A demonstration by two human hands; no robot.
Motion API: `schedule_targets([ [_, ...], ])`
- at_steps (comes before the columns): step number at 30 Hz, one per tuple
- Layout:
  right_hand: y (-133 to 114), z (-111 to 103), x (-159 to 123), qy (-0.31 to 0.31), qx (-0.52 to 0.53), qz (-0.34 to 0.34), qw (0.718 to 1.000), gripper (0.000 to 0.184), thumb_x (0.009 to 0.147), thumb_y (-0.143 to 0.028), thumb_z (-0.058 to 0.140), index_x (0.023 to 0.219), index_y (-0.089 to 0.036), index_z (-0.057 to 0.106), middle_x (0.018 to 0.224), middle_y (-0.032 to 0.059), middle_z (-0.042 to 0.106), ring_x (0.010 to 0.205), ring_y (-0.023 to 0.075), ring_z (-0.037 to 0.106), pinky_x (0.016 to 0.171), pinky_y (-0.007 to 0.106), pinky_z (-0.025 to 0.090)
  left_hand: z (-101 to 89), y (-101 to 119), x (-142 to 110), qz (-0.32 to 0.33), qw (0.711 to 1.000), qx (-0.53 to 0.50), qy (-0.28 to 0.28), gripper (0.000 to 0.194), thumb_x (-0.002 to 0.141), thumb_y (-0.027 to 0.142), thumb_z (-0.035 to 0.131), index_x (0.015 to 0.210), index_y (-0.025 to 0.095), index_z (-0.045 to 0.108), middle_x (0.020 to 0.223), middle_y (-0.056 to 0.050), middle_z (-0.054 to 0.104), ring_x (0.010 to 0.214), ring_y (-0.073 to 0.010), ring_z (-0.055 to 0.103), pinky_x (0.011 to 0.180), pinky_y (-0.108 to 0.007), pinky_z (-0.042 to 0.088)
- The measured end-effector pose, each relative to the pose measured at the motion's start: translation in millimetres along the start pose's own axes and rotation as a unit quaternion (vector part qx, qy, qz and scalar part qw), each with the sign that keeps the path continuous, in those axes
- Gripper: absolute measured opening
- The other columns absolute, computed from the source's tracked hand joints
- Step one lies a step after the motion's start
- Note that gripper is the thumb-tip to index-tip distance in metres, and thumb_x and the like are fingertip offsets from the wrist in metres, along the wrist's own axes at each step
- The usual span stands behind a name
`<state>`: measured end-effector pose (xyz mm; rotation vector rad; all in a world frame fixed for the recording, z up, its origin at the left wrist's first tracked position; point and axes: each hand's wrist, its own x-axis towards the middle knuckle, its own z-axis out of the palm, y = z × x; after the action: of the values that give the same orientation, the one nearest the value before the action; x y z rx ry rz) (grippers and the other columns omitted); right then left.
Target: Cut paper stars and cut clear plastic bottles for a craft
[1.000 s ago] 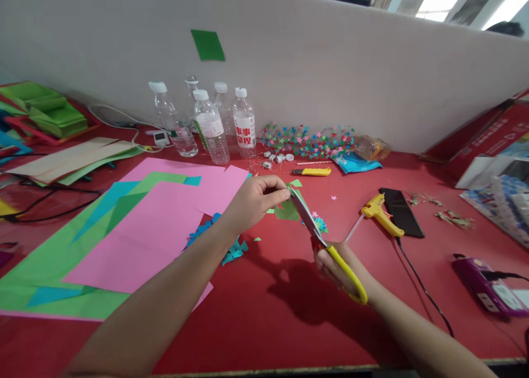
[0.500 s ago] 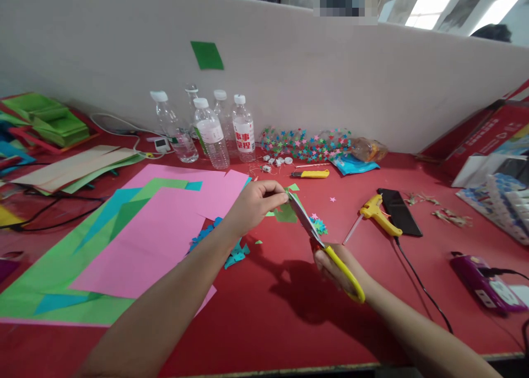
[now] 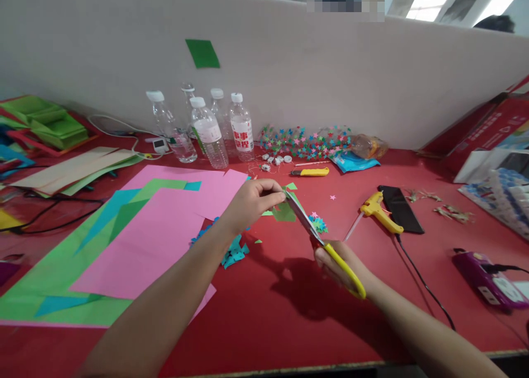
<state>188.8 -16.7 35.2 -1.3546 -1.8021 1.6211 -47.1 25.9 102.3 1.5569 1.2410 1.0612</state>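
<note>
My left hand [image 3: 257,201] is closed in a pinch at a small piece of green paper [image 3: 296,199], mostly hidden by the blades. In my right hand [image 3: 333,262] are scissors with yellow handles [image 3: 346,270]. Their blades point up and left, with the tips at my left fingertips. Below lies more green paper [image 3: 284,212]; whether it joins the pinched piece I cannot tell. Small paper stars [image 3: 318,223] are heaped behind the scissors. Blue paper scraps [image 3: 235,252] lie beside my left forearm.
Pink sheets [image 3: 140,246] and green sheets cover the left side. Several plastic bottles [image 3: 210,138] stand by the partition, near a star-covered bottle [image 3: 306,141] on its side. A yellow utility knife [image 3: 314,172], glue gun [image 3: 382,212], phone [image 3: 403,210] and purple power strip [image 3: 491,281] lie around.
The view has shifted slightly. Both hands keep nearly the same pose, with the scissors still at the green paper by my left fingertips.
</note>
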Motion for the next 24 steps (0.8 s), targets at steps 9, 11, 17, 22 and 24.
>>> schedule_targets([
  [9,-10.6,-2.6,-2.1,-0.003,-0.004,0.014,1.0,0.074,0.062,-0.094,0.04,0.06,-0.02,0.046,0.041,-0.0035,0.045,0.03,0.0049,0.035,0.033,0.021,0.027,5.9,-1.8,-0.5,0.061,0.997,-0.01,0.041,0.013,0.077,0.026,0.063,0.067,0.018,0.062,0.067,0.003,0.052,0.064,-0.0104,0.046,0.062,-0.027,0.036],
  [11,-9.3,-3.7,-2.9,-0.007,-0.003,0.001,1.0,0.073,0.064,-0.093,0.04,0.06,-0.02,0.046,0.041,-0.0037,0.044,0.03,0.0049,0.035,0.033,0.021,0.028,6.5,-2.5,-0.7,0.088,0.994,0.002,0.067,0.011,0.077,0.025,0.064,0.068,0.019,0.064,0.072,0.002,0.052,0.069,-0.0116,0.048,0.067,-0.028,0.038],
  [17,-4.2,-6.3,-3.3,-0.009,-0.001,-0.016,1.0,0.072,0.066,-0.092,0.042,0.062,-0.02,0.046,0.045,-0.0037,0.046,0.032,0.0046,0.035,0.033,0.021,0.027,2.1,-6.2,1.1,0.112,0.99,0.017,0.089,0.01,0.078,0.024,0.065,0.069,0.02,0.063,0.083,0.0,0.053,0.083,-0.0146,0.052,0.084,-0.033,0.041],
  [22,-5.4,-8.5,-3.6,-0.032,-0.001,-0.045,0.998,0.071,0.07,-0.091,0.039,0.062,-0.021,0.049,0.038,-0.004,0.042,0.036,0.0098,0.044,0.035,0.022,0.032,3.9,-8.2,1.7,0.121,0.991,0.01,0.061,0.011,0.079,0.024,0.063,0.07,0.019,0.063,0.093,-0.001,0.056,0.093,-0.0159,0.055,0.094,-0.035,0.04],
  [24,-5.9,-8.4,-3.8,-0.036,0.004,-0.046,0.998,0.071,0.07,-0.091,0.039,0.063,-0.021,0.05,0.039,-0.0035,0.043,0.035,0.0098,0.045,0.034,0.022,0.031,6.2,-8.7,1.2,0.117,0.992,-0.004,0.054,0.009,0.079,0.024,0.063,0.071,0.019,0.063,0.096,-0.002,0.057,0.095,-0.0165,0.055,0.096,-0.036,0.04],
])
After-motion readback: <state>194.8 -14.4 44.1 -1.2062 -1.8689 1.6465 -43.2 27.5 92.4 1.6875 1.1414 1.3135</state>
